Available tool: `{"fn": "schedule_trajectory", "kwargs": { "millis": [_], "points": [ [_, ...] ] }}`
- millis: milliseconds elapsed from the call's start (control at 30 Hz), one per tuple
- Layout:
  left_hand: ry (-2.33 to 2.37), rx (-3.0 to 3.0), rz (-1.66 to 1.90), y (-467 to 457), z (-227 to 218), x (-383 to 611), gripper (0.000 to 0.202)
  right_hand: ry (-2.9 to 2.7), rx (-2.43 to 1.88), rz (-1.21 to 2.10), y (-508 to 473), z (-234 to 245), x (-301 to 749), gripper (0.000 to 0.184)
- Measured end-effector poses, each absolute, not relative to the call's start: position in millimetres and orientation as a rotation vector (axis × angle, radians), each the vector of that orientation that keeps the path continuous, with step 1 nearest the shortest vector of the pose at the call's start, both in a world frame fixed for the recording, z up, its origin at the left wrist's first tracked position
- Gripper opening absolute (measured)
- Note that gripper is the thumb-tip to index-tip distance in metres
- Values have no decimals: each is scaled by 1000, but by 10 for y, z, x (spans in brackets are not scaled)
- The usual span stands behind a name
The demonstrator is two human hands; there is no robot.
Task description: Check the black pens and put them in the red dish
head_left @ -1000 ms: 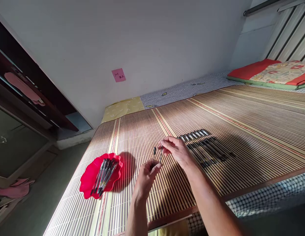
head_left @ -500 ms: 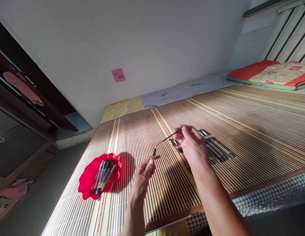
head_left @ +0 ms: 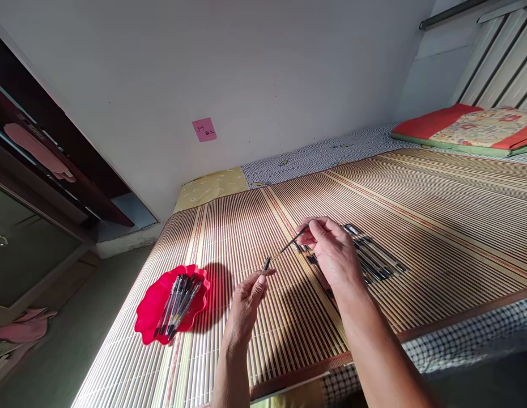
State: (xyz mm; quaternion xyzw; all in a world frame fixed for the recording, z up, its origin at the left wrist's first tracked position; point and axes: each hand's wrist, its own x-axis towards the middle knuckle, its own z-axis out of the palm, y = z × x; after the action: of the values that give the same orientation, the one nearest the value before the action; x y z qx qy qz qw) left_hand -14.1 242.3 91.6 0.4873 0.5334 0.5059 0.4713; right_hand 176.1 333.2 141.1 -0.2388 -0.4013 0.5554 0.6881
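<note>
My left hand [head_left: 247,292] is closed round a pen barrel [head_left: 267,264], whose dark end sticks up past the thumb; its lower part is hidden in the fingers. Between the thumb and fingers of my right hand [head_left: 327,246] is a thin pen refill [head_left: 292,241] with dark ink. The refill slants down to the left, and its lower tip is close beside the barrel's upper end; I cannot tell whether they touch. Beyond and right of my right hand, several pens [head_left: 376,258] lie in a row on the mat. Small dark pen parts [head_left: 306,249] lie partly behind that hand.
A red scalloped plate [head_left: 147,309] with several pens [head_left: 181,303] stands on the striped bamboo mat [head_left: 229,226] at the left. Folded bedding [head_left: 467,127] lies at the far right. A pink note [head_left: 204,130] is stuck on the wall. The bed's left edge drops to the floor.
My right hand has shifted slightly left, and the refill now slants more steeply, its lower tip a little lower beside the barrel. My left hand has hardly moved.
</note>
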Motion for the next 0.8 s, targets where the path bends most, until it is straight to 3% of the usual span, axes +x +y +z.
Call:
{"fn": "schedule_trajectory", "kwargs": {
  "millis": [567,800],
  "points": [
    [1362,1238,1241,2399,967,-157,50,-942,-567,1188,3296,1454,1788,22],
    [1357,1307,1308,2424,990,-117,38,-1210,-590,1131,3209,1564,1786,24]
  ]
}}
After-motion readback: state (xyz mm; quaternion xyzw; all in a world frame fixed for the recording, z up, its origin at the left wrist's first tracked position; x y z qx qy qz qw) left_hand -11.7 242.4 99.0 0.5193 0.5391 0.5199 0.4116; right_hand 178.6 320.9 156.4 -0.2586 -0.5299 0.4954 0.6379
